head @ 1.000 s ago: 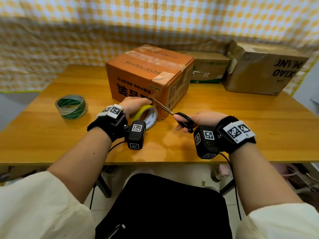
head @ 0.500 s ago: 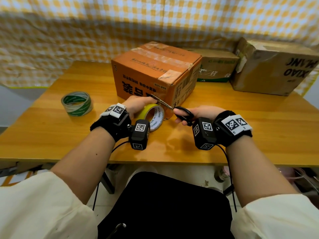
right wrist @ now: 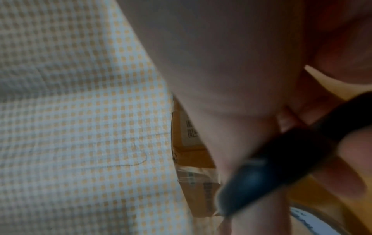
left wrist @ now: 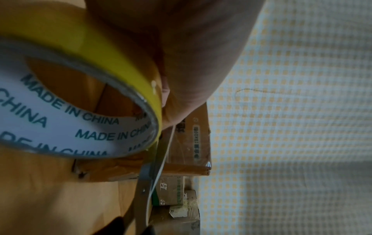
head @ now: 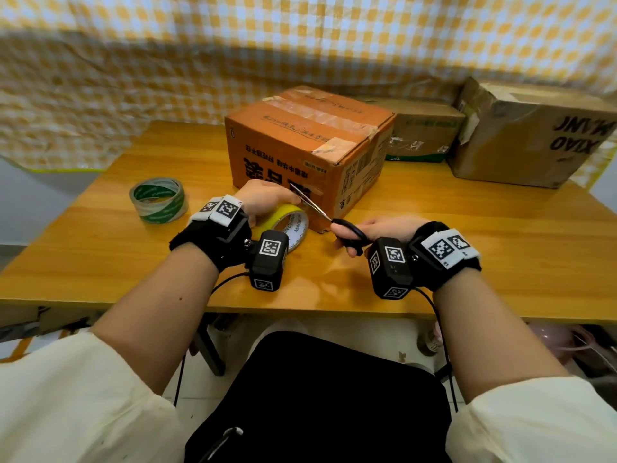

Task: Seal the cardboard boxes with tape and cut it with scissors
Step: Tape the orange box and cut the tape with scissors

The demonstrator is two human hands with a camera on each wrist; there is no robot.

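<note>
An orange cardboard box (head: 300, 152) stands mid-table, tape running along its top seam and down its front face. My left hand (head: 267, 200) grips a yellow tape roll (head: 287, 225) (left wrist: 84, 76) against the box's lower front. My right hand (head: 384, 228) holds black-handled scissors (head: 347, 233) (right wrist: 281, 159). Their blades (head: 310, 203) (left wrist: 153, 171) point up-left, closed across the tape strip between roll and box, just beside my left fingers.
A green-and-white tape roll (head: 158, 200) lies flat at the left of the wooden table (head: 467, 248). Two more cardboard boxes (head: 420, 132) (head: 534, 135) sit at the back right. A yellow checked cloth (head: 167, 61) hangs behind.
The view has shifted; the box and hands now sit more to the right. The scissor blades stay at the tape by my left hand, and both hands keep their hold.
</note>
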